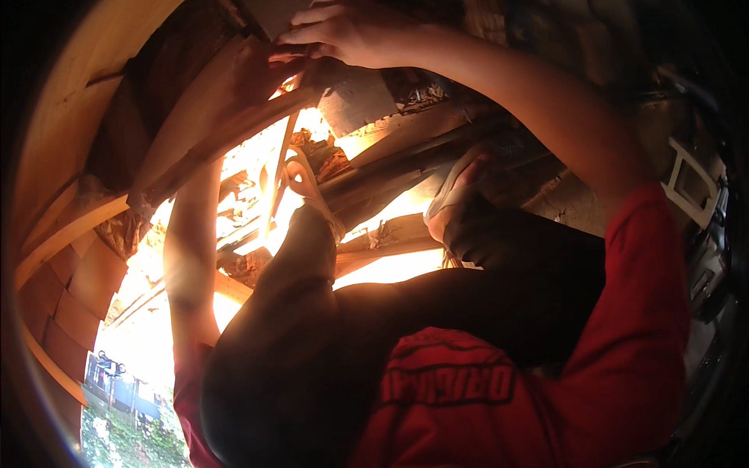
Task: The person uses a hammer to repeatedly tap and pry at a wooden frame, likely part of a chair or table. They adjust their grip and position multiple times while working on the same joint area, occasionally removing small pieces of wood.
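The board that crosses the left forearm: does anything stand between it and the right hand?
Partly, it seems: the left hand shows in shadow above the board, beside the fingertips of the right hand. I see no other obstacle; shadow hides any contact.

The wide fisheye view looks down from the person's head; it faces past the near red cloth shirt [460, 425] and dark cloth trousers [292, 343] toward the bare hands [351, 33].

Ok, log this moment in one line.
right hand: extended near upper end of wooden board | left hand: shadowed, close to right hand, grip unclear | feet: among wood scraps
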{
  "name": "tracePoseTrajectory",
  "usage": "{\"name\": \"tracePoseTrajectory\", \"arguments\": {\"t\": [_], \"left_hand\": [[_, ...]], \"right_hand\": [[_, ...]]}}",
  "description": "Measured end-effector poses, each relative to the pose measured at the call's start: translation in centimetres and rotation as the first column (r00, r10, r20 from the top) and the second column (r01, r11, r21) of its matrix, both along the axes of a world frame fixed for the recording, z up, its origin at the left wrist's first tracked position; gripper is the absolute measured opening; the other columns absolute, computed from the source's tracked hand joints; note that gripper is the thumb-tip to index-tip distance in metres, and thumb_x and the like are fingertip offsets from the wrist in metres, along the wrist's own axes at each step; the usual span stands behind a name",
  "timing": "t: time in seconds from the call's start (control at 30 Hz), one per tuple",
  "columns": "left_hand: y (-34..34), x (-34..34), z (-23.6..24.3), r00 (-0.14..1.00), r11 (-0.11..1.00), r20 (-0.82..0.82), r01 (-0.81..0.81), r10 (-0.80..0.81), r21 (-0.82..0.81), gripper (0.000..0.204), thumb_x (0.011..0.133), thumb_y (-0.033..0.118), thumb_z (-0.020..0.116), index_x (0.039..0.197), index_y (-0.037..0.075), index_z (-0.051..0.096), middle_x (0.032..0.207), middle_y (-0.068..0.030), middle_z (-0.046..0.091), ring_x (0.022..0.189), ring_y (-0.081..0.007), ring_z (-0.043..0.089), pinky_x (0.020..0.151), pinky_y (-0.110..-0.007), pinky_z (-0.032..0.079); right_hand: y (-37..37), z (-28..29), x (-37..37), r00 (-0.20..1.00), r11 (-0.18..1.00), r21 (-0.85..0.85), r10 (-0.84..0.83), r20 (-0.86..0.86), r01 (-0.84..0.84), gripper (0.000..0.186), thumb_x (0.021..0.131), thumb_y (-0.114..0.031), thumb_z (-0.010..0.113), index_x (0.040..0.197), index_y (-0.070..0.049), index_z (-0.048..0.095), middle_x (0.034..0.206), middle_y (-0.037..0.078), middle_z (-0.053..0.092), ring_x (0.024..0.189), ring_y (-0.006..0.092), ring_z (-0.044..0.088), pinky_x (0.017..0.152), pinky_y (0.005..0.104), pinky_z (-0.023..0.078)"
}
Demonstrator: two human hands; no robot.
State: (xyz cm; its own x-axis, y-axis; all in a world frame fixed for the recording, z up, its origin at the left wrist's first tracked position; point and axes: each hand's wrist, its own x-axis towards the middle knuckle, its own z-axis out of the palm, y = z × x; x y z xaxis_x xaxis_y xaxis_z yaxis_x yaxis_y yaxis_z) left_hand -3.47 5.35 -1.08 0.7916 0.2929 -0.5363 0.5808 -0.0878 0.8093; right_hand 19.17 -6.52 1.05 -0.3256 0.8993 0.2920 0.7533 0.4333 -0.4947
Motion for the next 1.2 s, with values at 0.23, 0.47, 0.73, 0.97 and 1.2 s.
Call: {"name": "tracePoseTrajectory", "arguments": {"t": [0.23, 0.47, 0.73, 0.97, 1.2], "left_hand": [[0.4, -1.5, -0.3, 0.989, 0.995, 0.136, 0.074, -0.065, -0.067, 0.035, 0.102, 0.027, 0.077, 0.128, 0.003, 0.077, 0.116, -0.0143, 0.081, 0.102, -0.0231, 0.079, 0.093, -0.038, 0.065], [0.1, -2.6, -0.1, 0.991, 0.974, 0.133, 0.042, -0.012, -0.221, 0.035, 0.104, 0.028, 0.075, 0.130, 0.004, 0.077, 0.118, -0.0142, 0.080, 0.103, -0.0235, 0.078, 0.094, -0.039, 0.064], [-0.1, -4.6, -0.4, 0.991, 0.947, 0.109, -0.044, 0.082, -0.320, 0.035, 0.107, 0.029, 0.072, 0.132, 0.005, 0.076, 0.119, -0.0142, 0.079, 0.103, -0.0240, 0.077, 0.096, -0.039, 0.063], [-1.0, -4.4, 1.3, 0.957, 0.968, 0.175, -0.206, 0.229, -0.142, 0.038, 0.110, 0.035, 0.067, 0.135, 0.009, 0.076, 0.102, -0.0110, 0.077, 0.084, -0.0185, 0.072, 0.083, -0.038, 0.059], [-0.8, -0.7, 1.5, 0.951, 0.974, 0.210, -0.217, 0.226, -0.066, 0.042, 0.112, 0.040, 0.062, 0.142, 0.014, 0.074, 0.093, -0.0082, 0.075, 0.072, -0.0135, 0.067, 0.067, -0.036, 0.056]], "right_hand": [[0.1, -0.5, -0.4, 0.999, 0.915, -0.400, 0.051, 0.007, -0.044, 0.025, 0.097, -0.015, 0.077, 0.119, -0.004, 0.078, 0.111, 0.012, 0.077, 0.111, 0.0264, 0.069, 0.106, 0.0423, 0.054], [-1.8, -0.2, 0.2, 0.965, 0.871, -0.482, 0.201, 0.171, -0.097, 0.038, 0.094, -0.023, 0.081, 0.128, -0.006, 0.077, 0.121, 0.015, 0.079, 0.120, 0.0298, 0.069, 0.105, 0.0447, 0.056], [-2.4, 0.5, -1.0, 0.998, 0.943, -0.332, 0.011, -0.060, -0.030, 0.020, 0.087, -0.010, 0.083, 0.106, -0.008, 0.078, 0.098, 0.003, 0.074, 0.095, 0.0281, 0.068, 0.091, 0.0423, 0.055], [-1.2, 1.8, -1.3, 0.990, 0.980, -0.147, -0.140, -0.032, 0.134, 0.031, 0.089, -0.013, 0.085, 0.118, -0.012, 0.076, 0.109, 0.005, 0.076, 0.104, 0.0285, 0.071, 0.092, 0.0402, 0.059], [-1.1, 1.6, 0.3, 0.958, 0.965, -0.019, -0.264, -0.114, 0.263, 0.036, 0.099, -0.023, 0.078, 0.135, -0.018, 0.074, 0.124, 0.009, 0.070, 0.113, 0.0306, 0.068, 0.100, 0.0436, 0.057]]}}
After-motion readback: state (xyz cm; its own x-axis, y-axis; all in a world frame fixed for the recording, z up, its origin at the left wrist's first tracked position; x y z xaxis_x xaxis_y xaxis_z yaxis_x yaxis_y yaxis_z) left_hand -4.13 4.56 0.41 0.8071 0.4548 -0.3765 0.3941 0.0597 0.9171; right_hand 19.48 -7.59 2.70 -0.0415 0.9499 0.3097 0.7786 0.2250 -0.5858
